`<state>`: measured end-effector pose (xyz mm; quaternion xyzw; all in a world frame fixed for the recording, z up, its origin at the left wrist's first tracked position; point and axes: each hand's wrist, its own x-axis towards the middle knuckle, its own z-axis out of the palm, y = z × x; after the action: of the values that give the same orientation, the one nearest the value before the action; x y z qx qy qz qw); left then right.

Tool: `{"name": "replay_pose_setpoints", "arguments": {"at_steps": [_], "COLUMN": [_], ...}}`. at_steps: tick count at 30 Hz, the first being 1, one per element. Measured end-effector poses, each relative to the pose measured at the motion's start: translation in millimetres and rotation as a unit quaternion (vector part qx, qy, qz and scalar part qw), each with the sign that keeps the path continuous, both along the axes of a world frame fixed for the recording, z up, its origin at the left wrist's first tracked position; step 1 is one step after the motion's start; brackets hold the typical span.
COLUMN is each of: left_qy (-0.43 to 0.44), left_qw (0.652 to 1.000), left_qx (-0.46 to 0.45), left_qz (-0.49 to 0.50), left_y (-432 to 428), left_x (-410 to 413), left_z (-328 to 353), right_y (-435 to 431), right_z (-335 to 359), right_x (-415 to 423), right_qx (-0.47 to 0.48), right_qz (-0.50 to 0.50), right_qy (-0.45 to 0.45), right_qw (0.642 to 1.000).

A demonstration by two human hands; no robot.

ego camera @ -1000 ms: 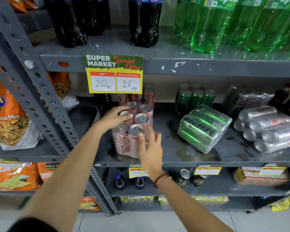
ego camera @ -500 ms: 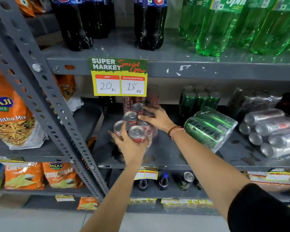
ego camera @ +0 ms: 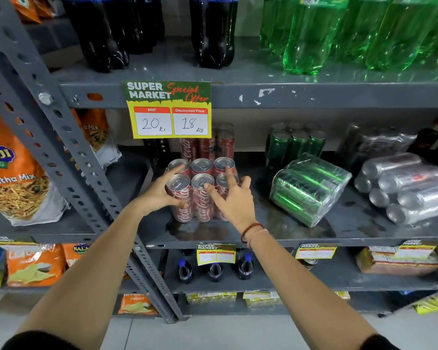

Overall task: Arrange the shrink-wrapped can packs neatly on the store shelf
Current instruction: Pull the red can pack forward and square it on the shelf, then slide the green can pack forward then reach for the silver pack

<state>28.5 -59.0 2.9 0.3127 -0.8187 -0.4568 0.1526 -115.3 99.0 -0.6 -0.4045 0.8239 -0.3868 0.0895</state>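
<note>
Grey steel shelf carries three kinds of packs. The silver pack and green pack lie tipped on their sides to the right and need standing up later. The red can pack stands upright near the front edge, left of them, with more red cans behind. The left hand cups its left corner, fingers curled round it; the right hand is spread open, fingertips resting on the can tops. Best to press evenly from both sides and square it with the row behind.
</note>
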Motion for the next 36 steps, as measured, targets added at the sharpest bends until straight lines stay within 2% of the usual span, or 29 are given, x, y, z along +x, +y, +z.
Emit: {"name": "replay_pose_setpoints", "arguments": {"at_steps": [5, 8, 10, 12, 15, 17, 19, 21, 23, 25, 29, 33, 36], "left_qy": [-0.033, -0.12, -0.164, -0.092, 0.089, 0.121, 0.074, 0.01, -0.012, 0.002, 0.031, 0.034, 0.073], "left_qw": [0.999, 0.991, 0.978, 0.974, 0.954, 0.968, 0.992, 0.982, 0.964, 0.96, 0.958, 0.962, 0.969], "left_qx": [-0.028, -0.057, -0.085, -0.128, -0.206, -0.157, 0.0, 0.17, 0.245, 0.257, 0.244, 0.221, 0.195], "left_qz": [0.007, 0.037, 0.094, 0.163, 0.201, 0.155, 0.1, 0.086, 0.097, 0.114, 0.149, 0.155, 0.134], "left_y": [3.2, 17.9, 37.5, 70.6, 132.4, 163.9, 185.1, 198.6, 206.6, 209.7, 209.8, 205.2, 198.6], "left_x": [1.4, -5.9, -20.3, -42.9, -88.1, -125.6, -162.8, -193.7, -217.6, -235.3, -254.8, -260.1, -259.4], "left_z": [7.2, 21.1, 34.2, 46.2, 51.8, 43.4, 27.7, 13.4, 1.9, -3.2, -10.3, -20.9, -25.9], "right_y": [4.5, 19.1, 34.4, 52.0, 79.0, 95.6, 109.1, 119.4, 124.2, 123.2, 112.9, 110.7, 122.4], "right_z": [2.5, 10.1, 17.9, 27.6, 37.6, 38.5, 35.8, 30.1, 26.6, 28.7, 30.1, 21.2, 16.5], "right_x": [1.5, -16.7, -39.7, -72.3, -132.1, -172.7, -208.9, -239.3, -263.8, -283.0, -304.8, -307.7, -302.4], "right_qx": [0.014, -0.002, -0.04, -0.075, -0.091, -0.043, 0.03, 0.104, 0.161, 0.205, 0.287, 0.247, 0.198], "right_qz": [0.014, 0.051, 0.045, 0.011, -0.056, -0.085, -0.089, -0.075, -0.041, 0.0, 0.076, 0.105, 0.103], "right_qy": [-0.002, -0.041, -0.041, -0.027, 0.0, 0.002, -0.006, -0.013, -0.048, -0.094, -0.121, -0.145, -0.138], "right_qw": [1.0, 0.998, 0.997, 0.997, 0.994, 0.995, 0.996, 0.992, 0.985, 0.974, 0.947, 0.952, 0.965]}}
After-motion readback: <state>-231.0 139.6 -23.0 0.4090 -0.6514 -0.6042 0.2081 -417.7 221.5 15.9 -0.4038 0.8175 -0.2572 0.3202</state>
